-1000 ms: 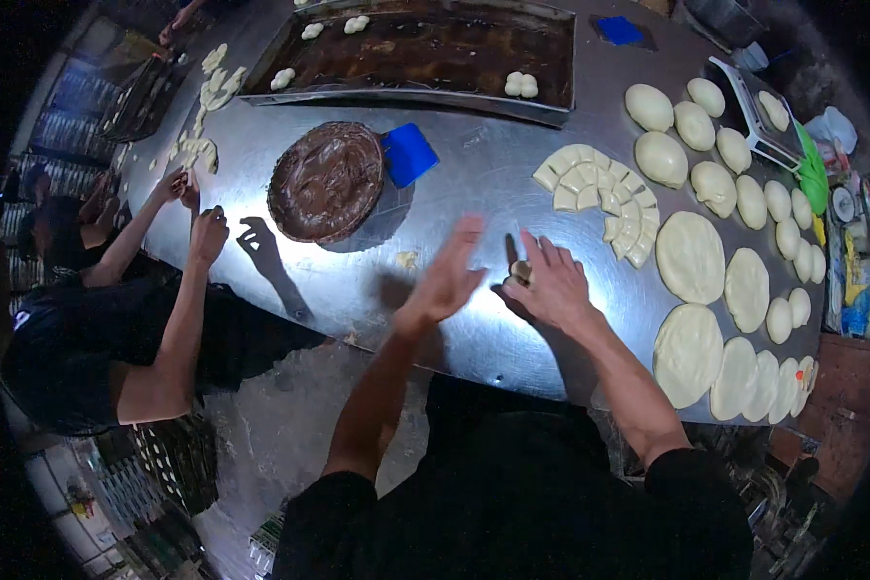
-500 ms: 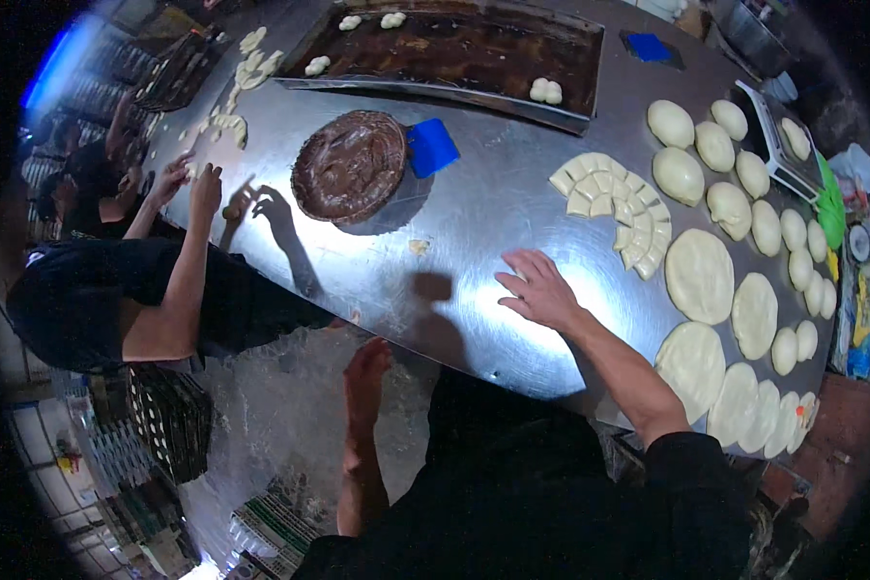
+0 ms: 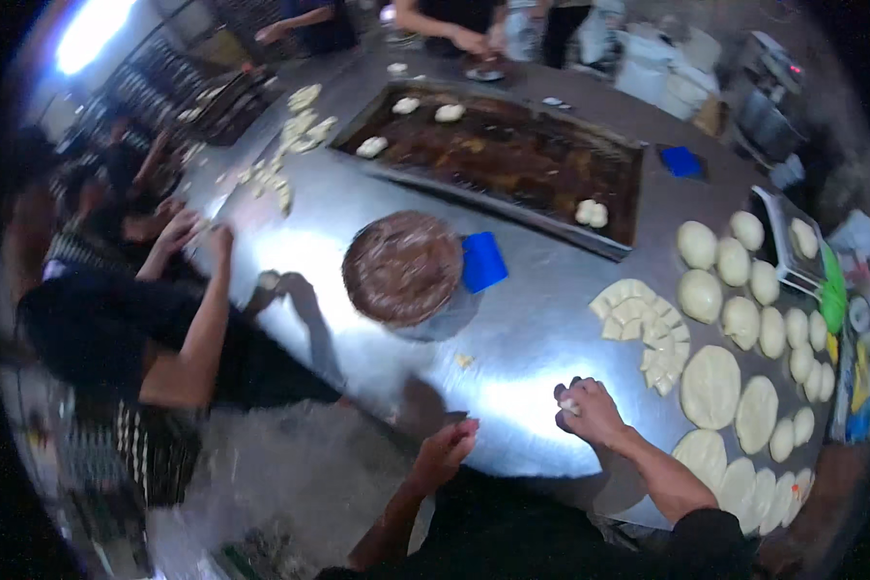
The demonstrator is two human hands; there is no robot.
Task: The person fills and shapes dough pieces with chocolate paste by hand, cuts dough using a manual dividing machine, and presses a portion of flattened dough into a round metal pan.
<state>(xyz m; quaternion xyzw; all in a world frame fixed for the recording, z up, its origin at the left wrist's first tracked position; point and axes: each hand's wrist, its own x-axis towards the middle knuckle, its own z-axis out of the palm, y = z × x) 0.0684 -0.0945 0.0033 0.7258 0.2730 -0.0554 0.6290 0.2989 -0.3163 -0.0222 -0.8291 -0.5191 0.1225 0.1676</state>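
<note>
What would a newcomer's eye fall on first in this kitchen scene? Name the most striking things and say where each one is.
The shiny metal table fills the middle, with a round dark pan at its centre and a blue scraper beside it. Along the right edge lie rows of pale dough rounds, some flattened into discs. Near the front edge, the right hand pinches a small dough piece, while the left hand hangs at the table's rim.

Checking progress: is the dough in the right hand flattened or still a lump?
A lump: the right hand curls over a small dough piece.
</note>
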